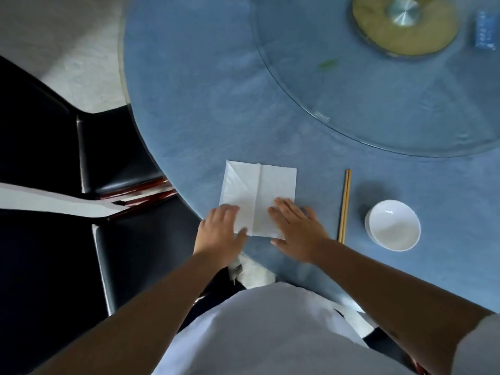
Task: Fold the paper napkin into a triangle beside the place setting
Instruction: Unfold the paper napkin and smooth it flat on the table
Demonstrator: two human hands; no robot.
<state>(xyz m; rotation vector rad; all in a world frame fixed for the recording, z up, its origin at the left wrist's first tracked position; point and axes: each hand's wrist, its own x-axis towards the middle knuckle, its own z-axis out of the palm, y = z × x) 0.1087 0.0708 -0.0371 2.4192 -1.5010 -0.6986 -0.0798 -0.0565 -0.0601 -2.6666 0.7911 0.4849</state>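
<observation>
Near the table edge, a white paper napkin lies flat, left of chopsticks and a bowl. Both hands are spread flat, gripping nothing: left hand presses its near-left corner, right hand its near-right, likely steadying it for folding.

You find no text you can read here: the small etched mark at the rim of the glass turntable is too blurred to make out.
</observation>
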